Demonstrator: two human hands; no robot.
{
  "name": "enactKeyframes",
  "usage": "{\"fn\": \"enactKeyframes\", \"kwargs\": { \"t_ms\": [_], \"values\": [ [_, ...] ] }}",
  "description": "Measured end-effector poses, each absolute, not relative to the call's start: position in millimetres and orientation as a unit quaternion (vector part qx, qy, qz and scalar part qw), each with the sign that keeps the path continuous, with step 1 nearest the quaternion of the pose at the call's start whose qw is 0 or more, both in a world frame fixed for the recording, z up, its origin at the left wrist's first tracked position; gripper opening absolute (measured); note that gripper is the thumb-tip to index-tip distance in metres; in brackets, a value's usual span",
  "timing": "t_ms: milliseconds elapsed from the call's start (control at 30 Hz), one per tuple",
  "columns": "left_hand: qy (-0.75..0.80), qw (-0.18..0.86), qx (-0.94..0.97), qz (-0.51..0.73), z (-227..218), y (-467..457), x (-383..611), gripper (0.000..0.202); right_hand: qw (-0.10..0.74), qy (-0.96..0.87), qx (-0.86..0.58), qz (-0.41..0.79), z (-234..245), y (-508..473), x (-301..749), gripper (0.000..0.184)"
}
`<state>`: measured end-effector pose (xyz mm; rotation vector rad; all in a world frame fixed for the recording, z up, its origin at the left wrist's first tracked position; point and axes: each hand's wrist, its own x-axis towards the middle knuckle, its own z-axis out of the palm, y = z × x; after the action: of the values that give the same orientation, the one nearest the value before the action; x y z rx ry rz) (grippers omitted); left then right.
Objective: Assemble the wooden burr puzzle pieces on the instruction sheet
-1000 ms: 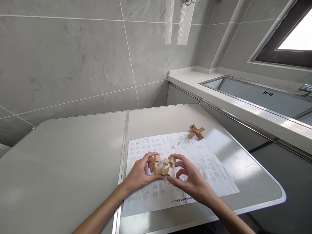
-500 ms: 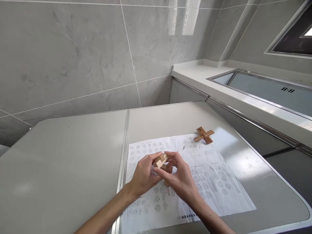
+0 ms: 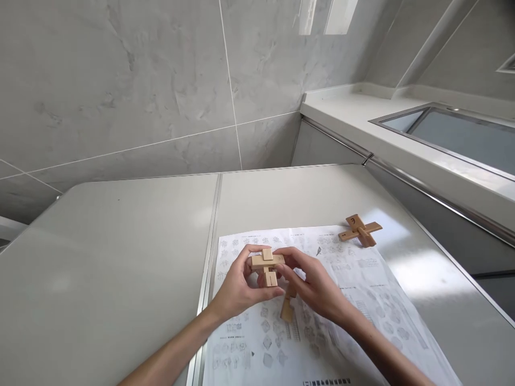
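Between my two hands, a few light wooden puzzle pieces [image 3: 266,261] are fitted crosswise, with small dark marks on some faces. My left hand [image 3: 237,279] is closed around their left side, thumb below and fingers on top. From the right, my right hand [image 3: 309,279] grips the same pieces with thumb and fingers. A loose notched wooden piece [image 3: 287,312] lies on the paper sheet [image 3: 330,316], partly hidden behind my right hand. Another cross of wooden pieces [image 3: 361,231], darker brown, rests at the sheet's far right corner.
The sheet bears printed diagrams and lies on a pale table [image 3: 120,279] with a metal seam [image 3: 209,257] running through it. A grey tiled wall [image 3: 140,80] stands behind. At the right is a white counter [image 3: 341,112] with a recessed sink [image 3: 462,134].
The wooden pieces in my hands have been turned and now show a cross shape towards me. More of the loose piece shows below. The view has shifted, moving the brown cross rightward.
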<state>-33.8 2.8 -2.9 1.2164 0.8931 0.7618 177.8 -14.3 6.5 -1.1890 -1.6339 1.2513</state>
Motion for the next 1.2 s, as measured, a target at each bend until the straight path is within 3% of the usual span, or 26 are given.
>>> {"fn": "enactKeyframes", "kwargs": {
  "t_ms": [167,500,733,867,1000,1067,1200],
  "values": [
    [0.397,0.680,0.535,0.306,-3,4,-34,0.067,0.393,-0.660,-0.468,0.437,-9,-14,184,0.013],
    [0.416,0.682,0.534,0.276,1,7,-34,0.070,0.394,-0.651,-0.467,0.450,-17,-15,185,0.014],
    [0.452,0.682,0.496,0.292,6,10,-33,0.066,0.418,-0.630,-0.528,0.387,-20,-12,192,0.019],
    [0.445,0.690,0.476,0.315,8,12,-33,0.066,0.384,-0.673,-0.513,0.370,-16,-7,202,0.034],
    [0.453,0.683,0.471,0.327,7,13,-33,0.069,0.314,-0.710,-0.459,0.433,-11,-6,213,0.026],
    [0.461,0.676,0.471,0.331,5,12,-33,0.070,0.287,-0.721,-0.462,0.429,-11,-8,214,0.033],
    [0.453,0.678,0.466,0.344,2,11,-33,0.070,0.254,-0.788,-0.430,0.360,-11,-16,208,0.066]
  ]
}}
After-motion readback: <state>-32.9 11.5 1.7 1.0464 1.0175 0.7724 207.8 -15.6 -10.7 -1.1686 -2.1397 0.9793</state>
